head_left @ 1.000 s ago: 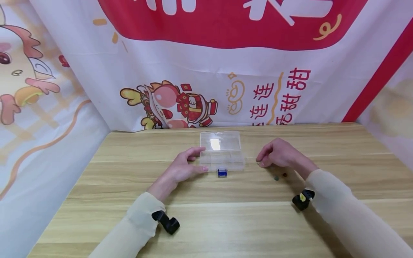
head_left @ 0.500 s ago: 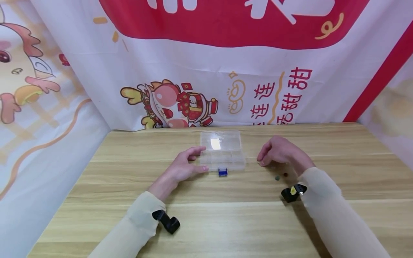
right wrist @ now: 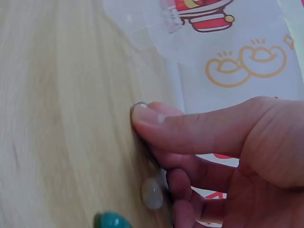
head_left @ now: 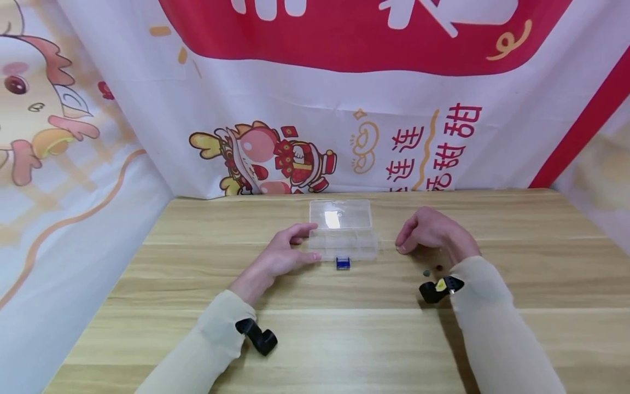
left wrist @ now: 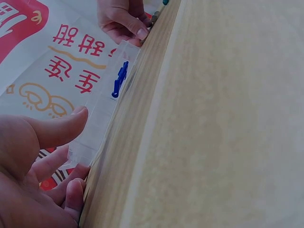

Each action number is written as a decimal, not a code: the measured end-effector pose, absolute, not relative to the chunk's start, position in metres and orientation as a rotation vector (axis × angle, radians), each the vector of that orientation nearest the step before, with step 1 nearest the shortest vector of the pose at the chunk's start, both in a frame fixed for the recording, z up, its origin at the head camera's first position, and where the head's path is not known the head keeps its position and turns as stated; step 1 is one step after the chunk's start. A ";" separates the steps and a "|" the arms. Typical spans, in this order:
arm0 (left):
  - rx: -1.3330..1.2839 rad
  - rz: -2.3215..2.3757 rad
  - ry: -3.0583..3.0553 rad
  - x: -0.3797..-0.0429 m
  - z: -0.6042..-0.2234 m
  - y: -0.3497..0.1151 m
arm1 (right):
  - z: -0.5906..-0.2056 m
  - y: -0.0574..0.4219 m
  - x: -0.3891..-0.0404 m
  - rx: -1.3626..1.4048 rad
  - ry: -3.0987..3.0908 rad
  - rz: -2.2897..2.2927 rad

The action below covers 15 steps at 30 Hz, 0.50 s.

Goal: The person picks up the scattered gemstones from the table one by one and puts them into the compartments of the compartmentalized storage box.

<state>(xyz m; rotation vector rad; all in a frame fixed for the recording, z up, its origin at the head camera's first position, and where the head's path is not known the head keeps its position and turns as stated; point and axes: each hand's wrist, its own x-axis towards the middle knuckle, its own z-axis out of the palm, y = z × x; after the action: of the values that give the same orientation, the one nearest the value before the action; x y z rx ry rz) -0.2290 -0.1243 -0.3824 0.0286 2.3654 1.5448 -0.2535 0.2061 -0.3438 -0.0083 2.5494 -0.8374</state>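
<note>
A clear plastic divided box point(head_left: 343, 253) stands near the back of the table, its lid point(head_left: 351, 213) lying open behind it. My left hand point(head_left: 285, 253) holds the box's left end, thumb at the front corner and index finger by the hinge side. A blue latch point(head_left: 343, 264) sits on the box's front; the left wrist view shows it too. Right of the box, my right hand point(head_left: 429, 230) pinches a small piece point(right wrist: 138, 105) between thumb and index finger at the table top; the fingertips hide most of it. Below those fingers lies a pale, smooth stone point(right wrist: 152, 194).
A teal stone point(head_left: 426, 273) and a small dark brown one point(head_left: 439, 268) lie on the wooden table point(head_left: 339, 339) near the right wrist. Printed cloth point(head_left: 275, 87) hangs behind the table and along both sides.
My right forearm and wrist have swung left, while the pinching fingertips stay at nearly the same spot. My left hand and the box hold still; the head view has shifted slightly.
</note>
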 end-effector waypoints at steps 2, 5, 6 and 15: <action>0.023 1.545 2.367 -0.229 -0.382 -0.124 | -0.344 0.206 -0.253 0.007 2.535 -0.856; 0.013 1.534 2.377 -0.228 -0.381 -0.124 | -0.346 0.205 -0.252 0.023 2.519 -0.892; 0.010 1.530 2.381 -0.228 -0.381 -0.125 | -0.346 0.204 -0.252 0.025 2.517 -0.902; 0.021 1.539 2.372 -0.228 -0.381 -0.124 | -0.347 0.199 -0.251 0.042 2.522 -0.931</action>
<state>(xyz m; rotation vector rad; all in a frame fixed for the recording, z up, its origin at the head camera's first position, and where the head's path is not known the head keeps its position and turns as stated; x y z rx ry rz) -0.2276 -0.1244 -0.3815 0.0210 2.3717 1.5390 -0.2515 0.1993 -0.3471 0.0421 2.5224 -0.9313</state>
